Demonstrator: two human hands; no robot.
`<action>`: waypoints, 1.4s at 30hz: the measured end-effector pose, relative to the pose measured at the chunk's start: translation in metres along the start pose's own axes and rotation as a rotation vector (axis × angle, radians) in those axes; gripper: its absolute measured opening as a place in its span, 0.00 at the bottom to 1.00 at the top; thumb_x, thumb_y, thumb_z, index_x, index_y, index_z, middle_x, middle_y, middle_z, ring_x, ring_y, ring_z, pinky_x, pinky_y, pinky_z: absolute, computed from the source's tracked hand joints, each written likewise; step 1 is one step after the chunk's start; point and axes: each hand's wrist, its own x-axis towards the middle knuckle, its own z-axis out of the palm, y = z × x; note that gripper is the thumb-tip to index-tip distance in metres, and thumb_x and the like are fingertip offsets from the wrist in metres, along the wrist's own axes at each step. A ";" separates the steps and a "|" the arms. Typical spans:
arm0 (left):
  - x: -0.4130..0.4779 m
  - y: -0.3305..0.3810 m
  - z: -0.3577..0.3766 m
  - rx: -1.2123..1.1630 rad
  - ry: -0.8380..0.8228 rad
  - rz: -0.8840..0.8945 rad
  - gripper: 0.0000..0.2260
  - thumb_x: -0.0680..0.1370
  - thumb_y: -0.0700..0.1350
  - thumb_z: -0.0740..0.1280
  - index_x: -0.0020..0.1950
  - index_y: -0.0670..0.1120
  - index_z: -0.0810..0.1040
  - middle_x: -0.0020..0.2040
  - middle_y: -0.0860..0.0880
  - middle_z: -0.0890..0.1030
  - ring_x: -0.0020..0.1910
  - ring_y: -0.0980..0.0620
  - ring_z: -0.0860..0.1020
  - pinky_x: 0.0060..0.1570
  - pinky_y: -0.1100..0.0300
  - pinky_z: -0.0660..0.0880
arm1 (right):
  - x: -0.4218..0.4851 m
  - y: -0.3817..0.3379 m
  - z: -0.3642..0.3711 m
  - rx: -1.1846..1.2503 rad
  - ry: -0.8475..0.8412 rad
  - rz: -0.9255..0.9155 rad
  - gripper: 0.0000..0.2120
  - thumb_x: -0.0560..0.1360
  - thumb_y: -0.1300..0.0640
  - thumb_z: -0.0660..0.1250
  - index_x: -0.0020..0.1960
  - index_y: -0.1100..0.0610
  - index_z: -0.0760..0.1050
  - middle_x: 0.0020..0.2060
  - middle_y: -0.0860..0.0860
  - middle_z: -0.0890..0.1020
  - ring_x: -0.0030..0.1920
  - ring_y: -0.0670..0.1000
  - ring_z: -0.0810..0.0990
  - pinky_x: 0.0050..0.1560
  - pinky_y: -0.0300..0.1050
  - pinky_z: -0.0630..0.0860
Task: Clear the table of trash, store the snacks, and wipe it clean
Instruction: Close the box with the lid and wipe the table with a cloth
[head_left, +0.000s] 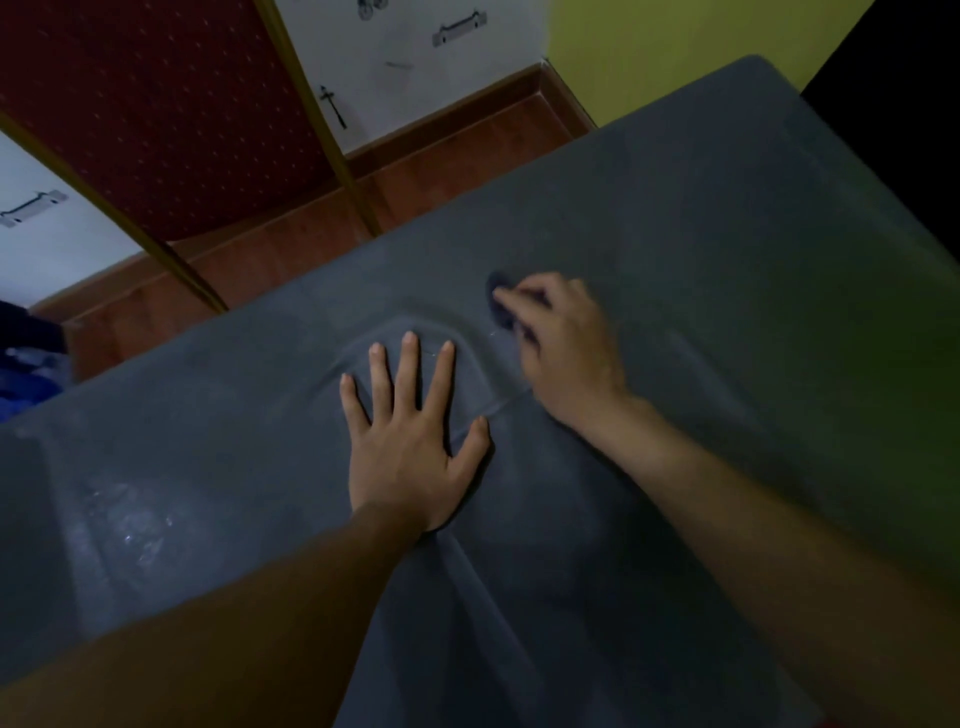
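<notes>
A dark grey cloth covers the table (727, 270) and is wrinkled near the middle. My left hand (410, 441) lies flat on it with fingers spread and straight, pressing the cloth down. Just to the right, my right hand (561, 343) has its fingers curled round a small dark wad, a wiping cloth (500, 301), held against the table surface. Only the edge of the wad shows beyond my fingertips. A pale dusty smear (130, 525) marks the cover at the lower left.
A red upholstered chair (156, 114) with a gold frame stands beyond the table's far edge on a reddish-brown floor (291, 234). A white wall with stickers and a yellow-green wall (649, 47) are behind. Blue and dark things (26, 364) lie at the left edge.
</notes>
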 end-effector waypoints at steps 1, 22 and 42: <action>0.000 0.000 0.000 0.000 0.000 0.002 0.33 0.79 0.67 0.46 0.80 0.57 0.42 0.81 0.49 0.41 0.79 0.43 0.37 0.75 0.36 0.42 | -0.005 0.002 0.000 -0.001 -0.058 -0.093 0.21 0.72 0.67 0.69 0.64 0.56 0.80 0.54 0.55 0.79 0.49 0.58 0.75 0.48 0.51 0.74; -0.001 -0.001 -0.002 -0.058 0.019 0.020 0.34 0.78 0.68 0.45 0.81 0.55 0.43 0.81 0.48 0.42 0.79 0.42 0.37 0.75 0.36 0.39 | -0.009 -0.016 -0.004 -0.166 0.164 0.365 0.21 0.72 0.64 0.68 0.62 0.49 0.80 0.57 0.52 0.79 0.53 0.59 0.75 0.51 0.53 0.74; 0.002 -0.113 -0.004 -0.118 0.135 -0.143 0.26 0.83 0.58 0.44 0.81 0.53 0.48 0.81 0.49 0.48 0.80 0.45 0.43 0.78 0.45 0.42 | -0.032 -0.090 0.035 -0.119 -0.163 -0.178 0.27 0.69 0.68 0.69 0.66 0.53 0.79 0.58 0.54 0.79 0.48 0.58 0.75 0.46 0.52 0.73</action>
